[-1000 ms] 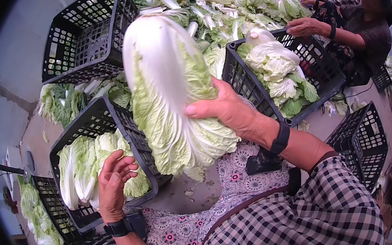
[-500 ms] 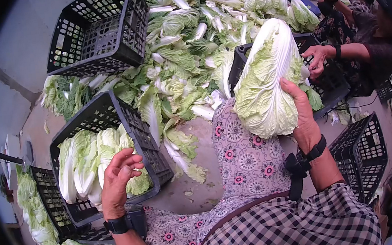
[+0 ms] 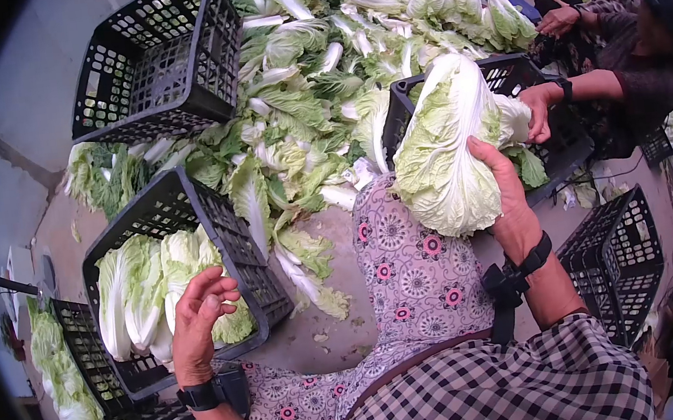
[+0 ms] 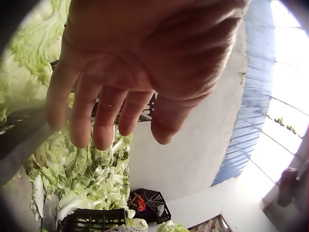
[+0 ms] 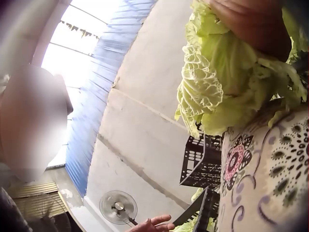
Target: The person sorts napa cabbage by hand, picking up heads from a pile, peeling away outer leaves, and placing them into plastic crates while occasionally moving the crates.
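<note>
My right hand grips a large napa cabbage near its leafy end, with the white base pointing up and away. It is held over my right knee and overlaps the right crate in the head view. Its frilly leaves fill the upper right of the right wrist view. My left hand is raised with loosely bent fingers and holds nothing. The left wrist view shows its bare palm. Beside it, several napa cabbages lie in the left crate.
A heap of cabbages and loose leaves spreads across the floor ahead. A black crate sits at the back left, another at the right. Another person's hand reaches over the right crate. A fan stands beyond.
My right hand has carried the cabbage from the middle to the right, then slightly down and left. The left hand stays nearly still. The other person's hands have moved around the right crate.
</note>
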### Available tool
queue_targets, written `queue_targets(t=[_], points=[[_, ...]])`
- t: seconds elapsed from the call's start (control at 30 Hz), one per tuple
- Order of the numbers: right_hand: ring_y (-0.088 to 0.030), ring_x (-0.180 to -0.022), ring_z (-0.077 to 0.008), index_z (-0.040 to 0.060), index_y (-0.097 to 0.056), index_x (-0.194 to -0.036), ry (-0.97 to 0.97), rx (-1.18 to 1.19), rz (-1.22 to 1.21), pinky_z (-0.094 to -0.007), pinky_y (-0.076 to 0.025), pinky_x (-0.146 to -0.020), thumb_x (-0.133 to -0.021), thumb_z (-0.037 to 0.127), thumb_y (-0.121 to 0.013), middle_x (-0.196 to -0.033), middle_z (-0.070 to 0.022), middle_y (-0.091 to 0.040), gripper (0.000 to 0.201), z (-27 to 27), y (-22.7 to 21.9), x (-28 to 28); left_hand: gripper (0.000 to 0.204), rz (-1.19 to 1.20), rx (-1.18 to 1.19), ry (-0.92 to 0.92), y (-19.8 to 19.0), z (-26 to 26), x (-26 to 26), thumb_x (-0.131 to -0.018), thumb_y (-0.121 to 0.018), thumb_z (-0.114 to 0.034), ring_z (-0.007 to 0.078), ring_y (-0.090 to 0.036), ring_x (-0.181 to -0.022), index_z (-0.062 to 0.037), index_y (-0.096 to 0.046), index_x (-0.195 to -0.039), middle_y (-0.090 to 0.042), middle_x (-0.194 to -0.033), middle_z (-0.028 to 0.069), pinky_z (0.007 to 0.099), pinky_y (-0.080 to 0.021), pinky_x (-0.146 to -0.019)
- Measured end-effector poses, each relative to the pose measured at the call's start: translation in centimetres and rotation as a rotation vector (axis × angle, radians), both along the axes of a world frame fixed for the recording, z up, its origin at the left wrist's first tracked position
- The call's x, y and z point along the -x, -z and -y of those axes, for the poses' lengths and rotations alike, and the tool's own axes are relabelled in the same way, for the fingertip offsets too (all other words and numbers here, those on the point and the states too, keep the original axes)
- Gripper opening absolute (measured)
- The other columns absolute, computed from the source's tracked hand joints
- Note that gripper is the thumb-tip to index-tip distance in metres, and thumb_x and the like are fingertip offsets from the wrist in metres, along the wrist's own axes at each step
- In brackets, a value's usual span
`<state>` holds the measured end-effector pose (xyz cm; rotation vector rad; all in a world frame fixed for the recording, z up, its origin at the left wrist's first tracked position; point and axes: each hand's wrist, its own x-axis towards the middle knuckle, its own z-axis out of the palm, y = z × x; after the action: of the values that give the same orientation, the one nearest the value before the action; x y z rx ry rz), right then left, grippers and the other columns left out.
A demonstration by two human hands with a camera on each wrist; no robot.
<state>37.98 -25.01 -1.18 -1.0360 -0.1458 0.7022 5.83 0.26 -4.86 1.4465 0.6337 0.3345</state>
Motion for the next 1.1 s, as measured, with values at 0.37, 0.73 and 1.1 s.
queue_targets(t=[0.37, 0.73, 1.1], points=[[-0.053, -0.109, -0.0301, -0.0011, -0.042, -0.127, 0.016, -0.004, -0.078, -0.043, -0.042, -0.095, -0.084, 0.021, -0.06, -0.122, -0.0177, -0.053, 0.052, -0.9, 0.1, -0.7, 0.062, -0.006, -0.007, -0.009, -0.1, 0.0, 0.0, -0.081, -0.064, -0.041, 0.0162, -0.059, -0.09, 0.0009, -0.045, -0.123, -0.06, -0.105, 0.011, 0.0274, -0.048, -0.077], [-0.053, -0.109, -0.0315, -0.0015, -0.042, -0.126, 0.052, -0.018, -0.149, -0.0445, -0.041, -0.096, -0.086, 0.022, -0.057, -0.122, -0.0181, -0.053, 0.049, -0.7, 0.1, -1.0, 0.057, -0.01, -0.024, -0.034, -0.4, 0.4, -0.3, -0.082, -0.063, -0.036, 0.0146, -0.058, -0.089, 0.0018, -0.048, -0.122, -0.061, -0.103, 0.0108, 0.0258, -0.047, -0.076], [-0.053, -0.109, -0.0329, -0.002, -0.042, -0.126, 0.17, 0.051, -0.107, -0.046, -0.041, -0.096, -0.088, 0.023, -0.054, -0.122, -0.0184, -0.053, 0.047, 2.0, -0.9, -1.7, 0.057, -0.023, -0.034, -0.032, -0.3, 0.5, -0.4, -0.082, -0.064, -0.037, 0.0142, -0.058, -0.088, 0.0018, -0.048, -0.121, -0.061, -0.102, 0.01, 0.0258, -0.047, -0.075]])
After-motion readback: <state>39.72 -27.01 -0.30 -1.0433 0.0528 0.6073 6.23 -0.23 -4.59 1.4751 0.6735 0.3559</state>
